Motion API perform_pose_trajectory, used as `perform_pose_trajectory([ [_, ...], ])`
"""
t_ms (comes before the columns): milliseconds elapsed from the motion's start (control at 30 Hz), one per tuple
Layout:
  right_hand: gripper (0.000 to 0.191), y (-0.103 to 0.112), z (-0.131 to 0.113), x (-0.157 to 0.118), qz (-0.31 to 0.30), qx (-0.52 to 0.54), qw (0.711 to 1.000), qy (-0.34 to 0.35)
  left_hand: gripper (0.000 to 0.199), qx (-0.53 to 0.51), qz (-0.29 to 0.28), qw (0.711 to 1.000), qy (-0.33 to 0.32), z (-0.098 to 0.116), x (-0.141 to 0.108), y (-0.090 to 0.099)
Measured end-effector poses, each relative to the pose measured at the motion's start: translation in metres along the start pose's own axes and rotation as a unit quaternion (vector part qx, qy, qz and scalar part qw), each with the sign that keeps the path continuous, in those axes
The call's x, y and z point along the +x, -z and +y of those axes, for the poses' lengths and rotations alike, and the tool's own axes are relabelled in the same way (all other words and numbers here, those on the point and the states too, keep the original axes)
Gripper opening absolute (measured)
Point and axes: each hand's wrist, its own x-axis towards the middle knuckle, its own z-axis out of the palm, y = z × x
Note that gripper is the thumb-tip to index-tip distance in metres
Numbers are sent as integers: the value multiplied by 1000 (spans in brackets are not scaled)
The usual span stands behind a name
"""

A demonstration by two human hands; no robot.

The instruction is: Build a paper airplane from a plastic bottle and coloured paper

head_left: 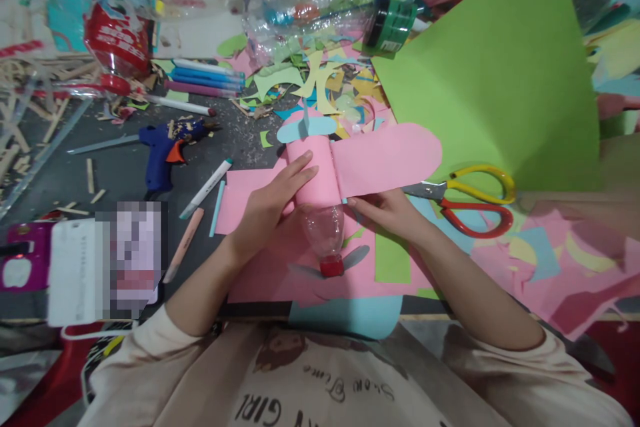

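Note:
A clear plastic bottle (pixel 323 223) with a red cap lies toward me, its body wrapped in pink paper (pixel 315 177). A pale blue paper tail piece (pixel 307 130) sits at its far end, and a grey upright piece stands on it. Over the left side of the wrapped bottle, my left hand (pixel 275 197) is closed, fingertips on top. My right hand (pixel 387 213) is closed at the near edge of the rounded pink paper wing (pixel 390 157), close to the bottle; the wing hides some fingers. Beneath the bottle's neck lies a grey propeller-like piece (pixel 357 255).
Scissors (pixel 450 197) with yellow and red handles lie right of my hand, by a large green sheet (pixel 500 80). On the left are a blue glue gun (pixel 163 150), markers (pixel 207 187) and a power strip (pixel 75 270). Bottles (pixel 310 3) and paper scraps lie behind.

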Motion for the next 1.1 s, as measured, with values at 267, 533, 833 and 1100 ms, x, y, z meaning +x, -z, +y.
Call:
perform_pose_trajectory([
  [267,25,-1,3,1,-18,-50,998,19,55,-18,0,1000,3,0,0,0],
  [533,21,-1,-2,0,-34,-28,999,10,55,-31,-2,999,7,-3,-1,0],
  [833,27,-3,-1,-3,-28,-10,999,-33,56,-44,-13,999,1,-5,0,2],
  [1100,26,-2,-1,-2,-15,-8,999,-43,57,-70,-15,997,2,-6,0,2],
])
